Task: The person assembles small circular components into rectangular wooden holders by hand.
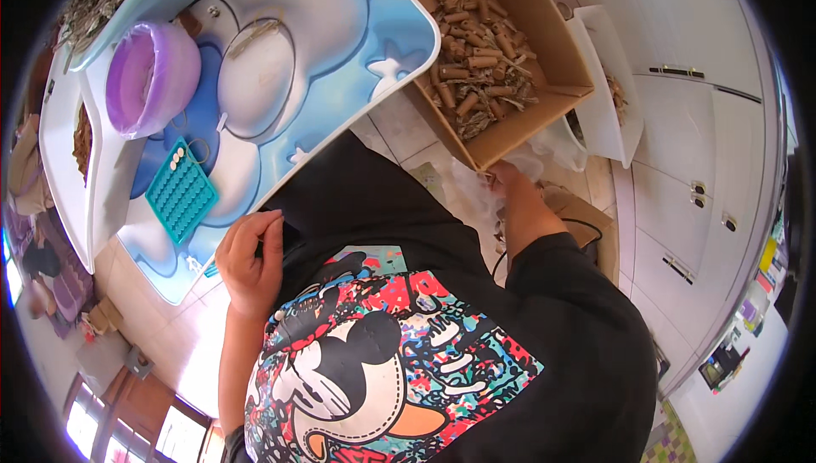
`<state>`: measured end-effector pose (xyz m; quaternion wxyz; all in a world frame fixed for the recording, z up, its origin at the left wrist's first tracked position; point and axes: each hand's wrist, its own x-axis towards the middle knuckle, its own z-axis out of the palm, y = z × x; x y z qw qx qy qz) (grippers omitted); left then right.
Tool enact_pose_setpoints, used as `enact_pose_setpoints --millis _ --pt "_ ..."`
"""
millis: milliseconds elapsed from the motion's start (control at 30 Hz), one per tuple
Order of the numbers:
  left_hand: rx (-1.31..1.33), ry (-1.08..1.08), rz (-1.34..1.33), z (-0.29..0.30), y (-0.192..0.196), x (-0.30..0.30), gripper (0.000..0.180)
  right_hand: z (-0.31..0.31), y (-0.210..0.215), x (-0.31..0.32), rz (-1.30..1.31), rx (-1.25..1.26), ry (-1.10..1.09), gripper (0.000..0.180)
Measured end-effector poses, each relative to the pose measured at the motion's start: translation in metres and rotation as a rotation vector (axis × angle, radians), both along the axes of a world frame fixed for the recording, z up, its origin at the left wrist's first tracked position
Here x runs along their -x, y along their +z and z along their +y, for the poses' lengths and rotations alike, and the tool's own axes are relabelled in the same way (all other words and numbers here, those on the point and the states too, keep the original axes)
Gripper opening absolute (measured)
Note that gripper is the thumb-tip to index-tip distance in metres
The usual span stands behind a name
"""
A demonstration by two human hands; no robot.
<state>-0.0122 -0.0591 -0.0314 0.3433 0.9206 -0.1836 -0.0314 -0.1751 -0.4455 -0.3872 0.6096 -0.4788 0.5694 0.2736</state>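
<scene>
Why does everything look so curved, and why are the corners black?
In the head view, the fisheye lens bends straight edges such as the cabinet doors and the blue-and-white table, and leaves a black rim around the round picture. Daylight from the windows washes out the lower left. The left hand and the cardboard box look sharp; the right hand is less distinct.

My blue and white desk is carrying a purple bowl; a teal perforated tray is lying just below the bowl, and thin sticks are resting right of it.
</scene>
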Motion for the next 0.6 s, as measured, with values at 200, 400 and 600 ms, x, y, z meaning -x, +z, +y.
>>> enact_pose_setpoints --millis 200,400,600 --pt "0.03 0.022 0.072 -0.003 -0.004 -0.001 0.005 -0.001 -0.032 0.032 0.056 -0.1 -1.234 0.012" --pt "0.048 0.038 0.09 0.0 -0.008 0.001 0.005 0.016 -0.013 0.025 0.197 -0.137 -1.198 0.023" --pt "0.096 0.065 0.081 0.003 -0.004 0.001 0.005 -0.02 -0.049 0.031 0.342 0.163 -0.781 0.035"
